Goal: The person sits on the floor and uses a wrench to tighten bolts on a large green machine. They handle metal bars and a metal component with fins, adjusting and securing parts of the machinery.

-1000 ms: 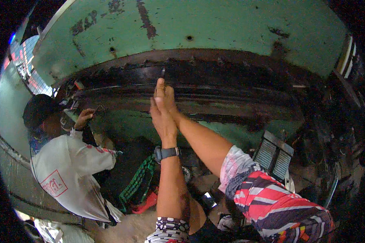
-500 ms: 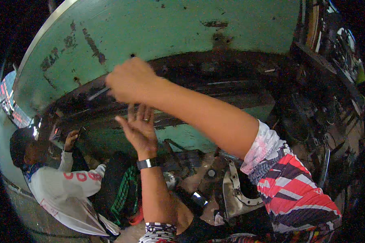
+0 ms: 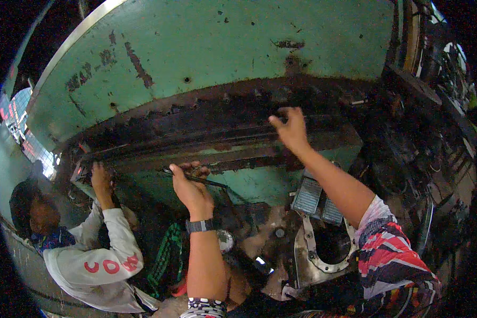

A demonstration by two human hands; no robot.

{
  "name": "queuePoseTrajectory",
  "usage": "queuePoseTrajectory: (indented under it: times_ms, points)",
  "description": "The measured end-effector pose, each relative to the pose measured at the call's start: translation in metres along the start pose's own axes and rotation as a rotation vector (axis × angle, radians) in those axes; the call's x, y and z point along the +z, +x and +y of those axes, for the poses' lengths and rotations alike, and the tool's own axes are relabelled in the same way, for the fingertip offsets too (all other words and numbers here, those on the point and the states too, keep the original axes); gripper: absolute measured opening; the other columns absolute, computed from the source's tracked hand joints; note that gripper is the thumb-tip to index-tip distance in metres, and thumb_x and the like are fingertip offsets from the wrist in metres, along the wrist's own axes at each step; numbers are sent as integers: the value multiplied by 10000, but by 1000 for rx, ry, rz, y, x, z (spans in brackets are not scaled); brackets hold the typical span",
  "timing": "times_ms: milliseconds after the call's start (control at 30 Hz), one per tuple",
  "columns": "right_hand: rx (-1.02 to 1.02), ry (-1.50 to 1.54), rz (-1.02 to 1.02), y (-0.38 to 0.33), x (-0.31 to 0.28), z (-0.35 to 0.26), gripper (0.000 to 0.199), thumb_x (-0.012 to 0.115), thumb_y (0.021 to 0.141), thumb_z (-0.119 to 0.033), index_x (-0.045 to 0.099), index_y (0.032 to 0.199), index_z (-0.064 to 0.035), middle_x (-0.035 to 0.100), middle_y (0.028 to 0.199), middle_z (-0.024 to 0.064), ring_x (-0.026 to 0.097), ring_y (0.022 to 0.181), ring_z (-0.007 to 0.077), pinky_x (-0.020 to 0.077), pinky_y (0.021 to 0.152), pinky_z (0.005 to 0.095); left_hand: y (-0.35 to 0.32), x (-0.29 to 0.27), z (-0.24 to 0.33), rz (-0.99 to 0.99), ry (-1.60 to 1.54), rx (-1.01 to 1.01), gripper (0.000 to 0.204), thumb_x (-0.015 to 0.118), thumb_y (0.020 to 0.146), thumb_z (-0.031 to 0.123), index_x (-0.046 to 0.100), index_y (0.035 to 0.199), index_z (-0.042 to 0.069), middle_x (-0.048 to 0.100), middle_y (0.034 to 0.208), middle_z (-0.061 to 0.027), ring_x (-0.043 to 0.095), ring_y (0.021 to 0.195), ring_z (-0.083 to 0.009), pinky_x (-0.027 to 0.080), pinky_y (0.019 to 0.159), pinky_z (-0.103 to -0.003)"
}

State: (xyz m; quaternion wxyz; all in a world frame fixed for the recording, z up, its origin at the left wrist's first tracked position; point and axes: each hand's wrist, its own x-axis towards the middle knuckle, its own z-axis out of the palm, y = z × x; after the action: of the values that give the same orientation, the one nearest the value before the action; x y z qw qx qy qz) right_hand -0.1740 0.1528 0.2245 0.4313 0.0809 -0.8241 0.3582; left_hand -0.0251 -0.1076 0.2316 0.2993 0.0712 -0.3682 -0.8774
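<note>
My left hand [image 3: 193, 196], with a dark wristband, is closed round a thin dark rod [image 3: 209, 182]. The rod lies across between thumb and fingers, and its exact kind does not show. Farther right, my right hand [image 3: 293, 130] hovers at a long dark channel [image 3: 217, 130] below a green painted metal panel [image 3: 238, 47]. Its fingers are half curled, with thumb and fingers apart, and nothing shows in them. I cannot tell whether the fingertips touch the channel's rusty metal.
A co-worker in a white long-sleeved top [image 3: 103, 265] sits at the left, one hand [image 3: 102, 183] raised to the channel's end. A metal plate with a large round opening [image 3: 302, 265] and pedal-like ribbed pads [image 3: 307, 196] are below my right arm. Cables and dark parts crowd the right.
My right hand has moved from above my left palm to the right and its fingers have loosened. My left hand, earlier spread, now holds the rod. The co-worker's arm has shifted.
</note>
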Motion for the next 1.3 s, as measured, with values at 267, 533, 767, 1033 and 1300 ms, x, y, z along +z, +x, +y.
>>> queuePoseTrajectory:
  times_ms: [267, 533, 767, 1033, 1300]
  points:
    - [441, 469, -514, 58, 31, 22, 856, 783, 801, -479, 469, 1401, 43, 475, 1456, 216, 429, 1369, 342, 338, 1138, 439, -16, 4, -22, -51, 93, -9, 402, 444, 1052, 441, 525, 967, 56, 632, 860, -122, 607, 692, -238, 512, 682, -381]
    - [437, 461, -364, 64, 17, -4, 774, 790, 792, -501, 559, 1323, 12, 486, 1451, 205, 476, 1328, 337, 378, 1110, 435, -3, 7, -1, -52, 137, -36, 413, 435, 1055, 443, 529, 979, 48, 638, 872, -136, 618, 688, -240, 516, 667, -374]
    - [483, 642, -251, 104, -50, 118, 494, 806, 826, -267, 628, 1201, 2, 594, 1117, 70, 531, 963, 178, 430, 852, 329, -10, 44, -15, -160, 144, -98, 429, 449, 1047, 457, 552, 1004, 42, 632, 880, -134, 619, 671, -238, 520, 661, -372]
    - [514, 510, -152, 102, -156, 189, 300, 783, 867, -226, 520, 777, -115, 457, 612, -60, 353, 475, 67, 273, 447, 272, -20, 17, -30, -150, 204, -8, 407, 491, 1032, 455, 561, 1016, 54, 635, 885, -109, 615, 747, -228, 515, 686, -393]
    - [449, 437, -295, 118, -239, 273, 573, 721, 914, -302, 503, 1318, 42, 595, 1247, 138, 563, 1112, 227, 446, 960, 382, -35, 26, -49, -236, 300, 13, 401, 491, 1038, 443, 596, 1044, 56, 649, 938, -88, 601, 824, -198, 482, 747, -368]
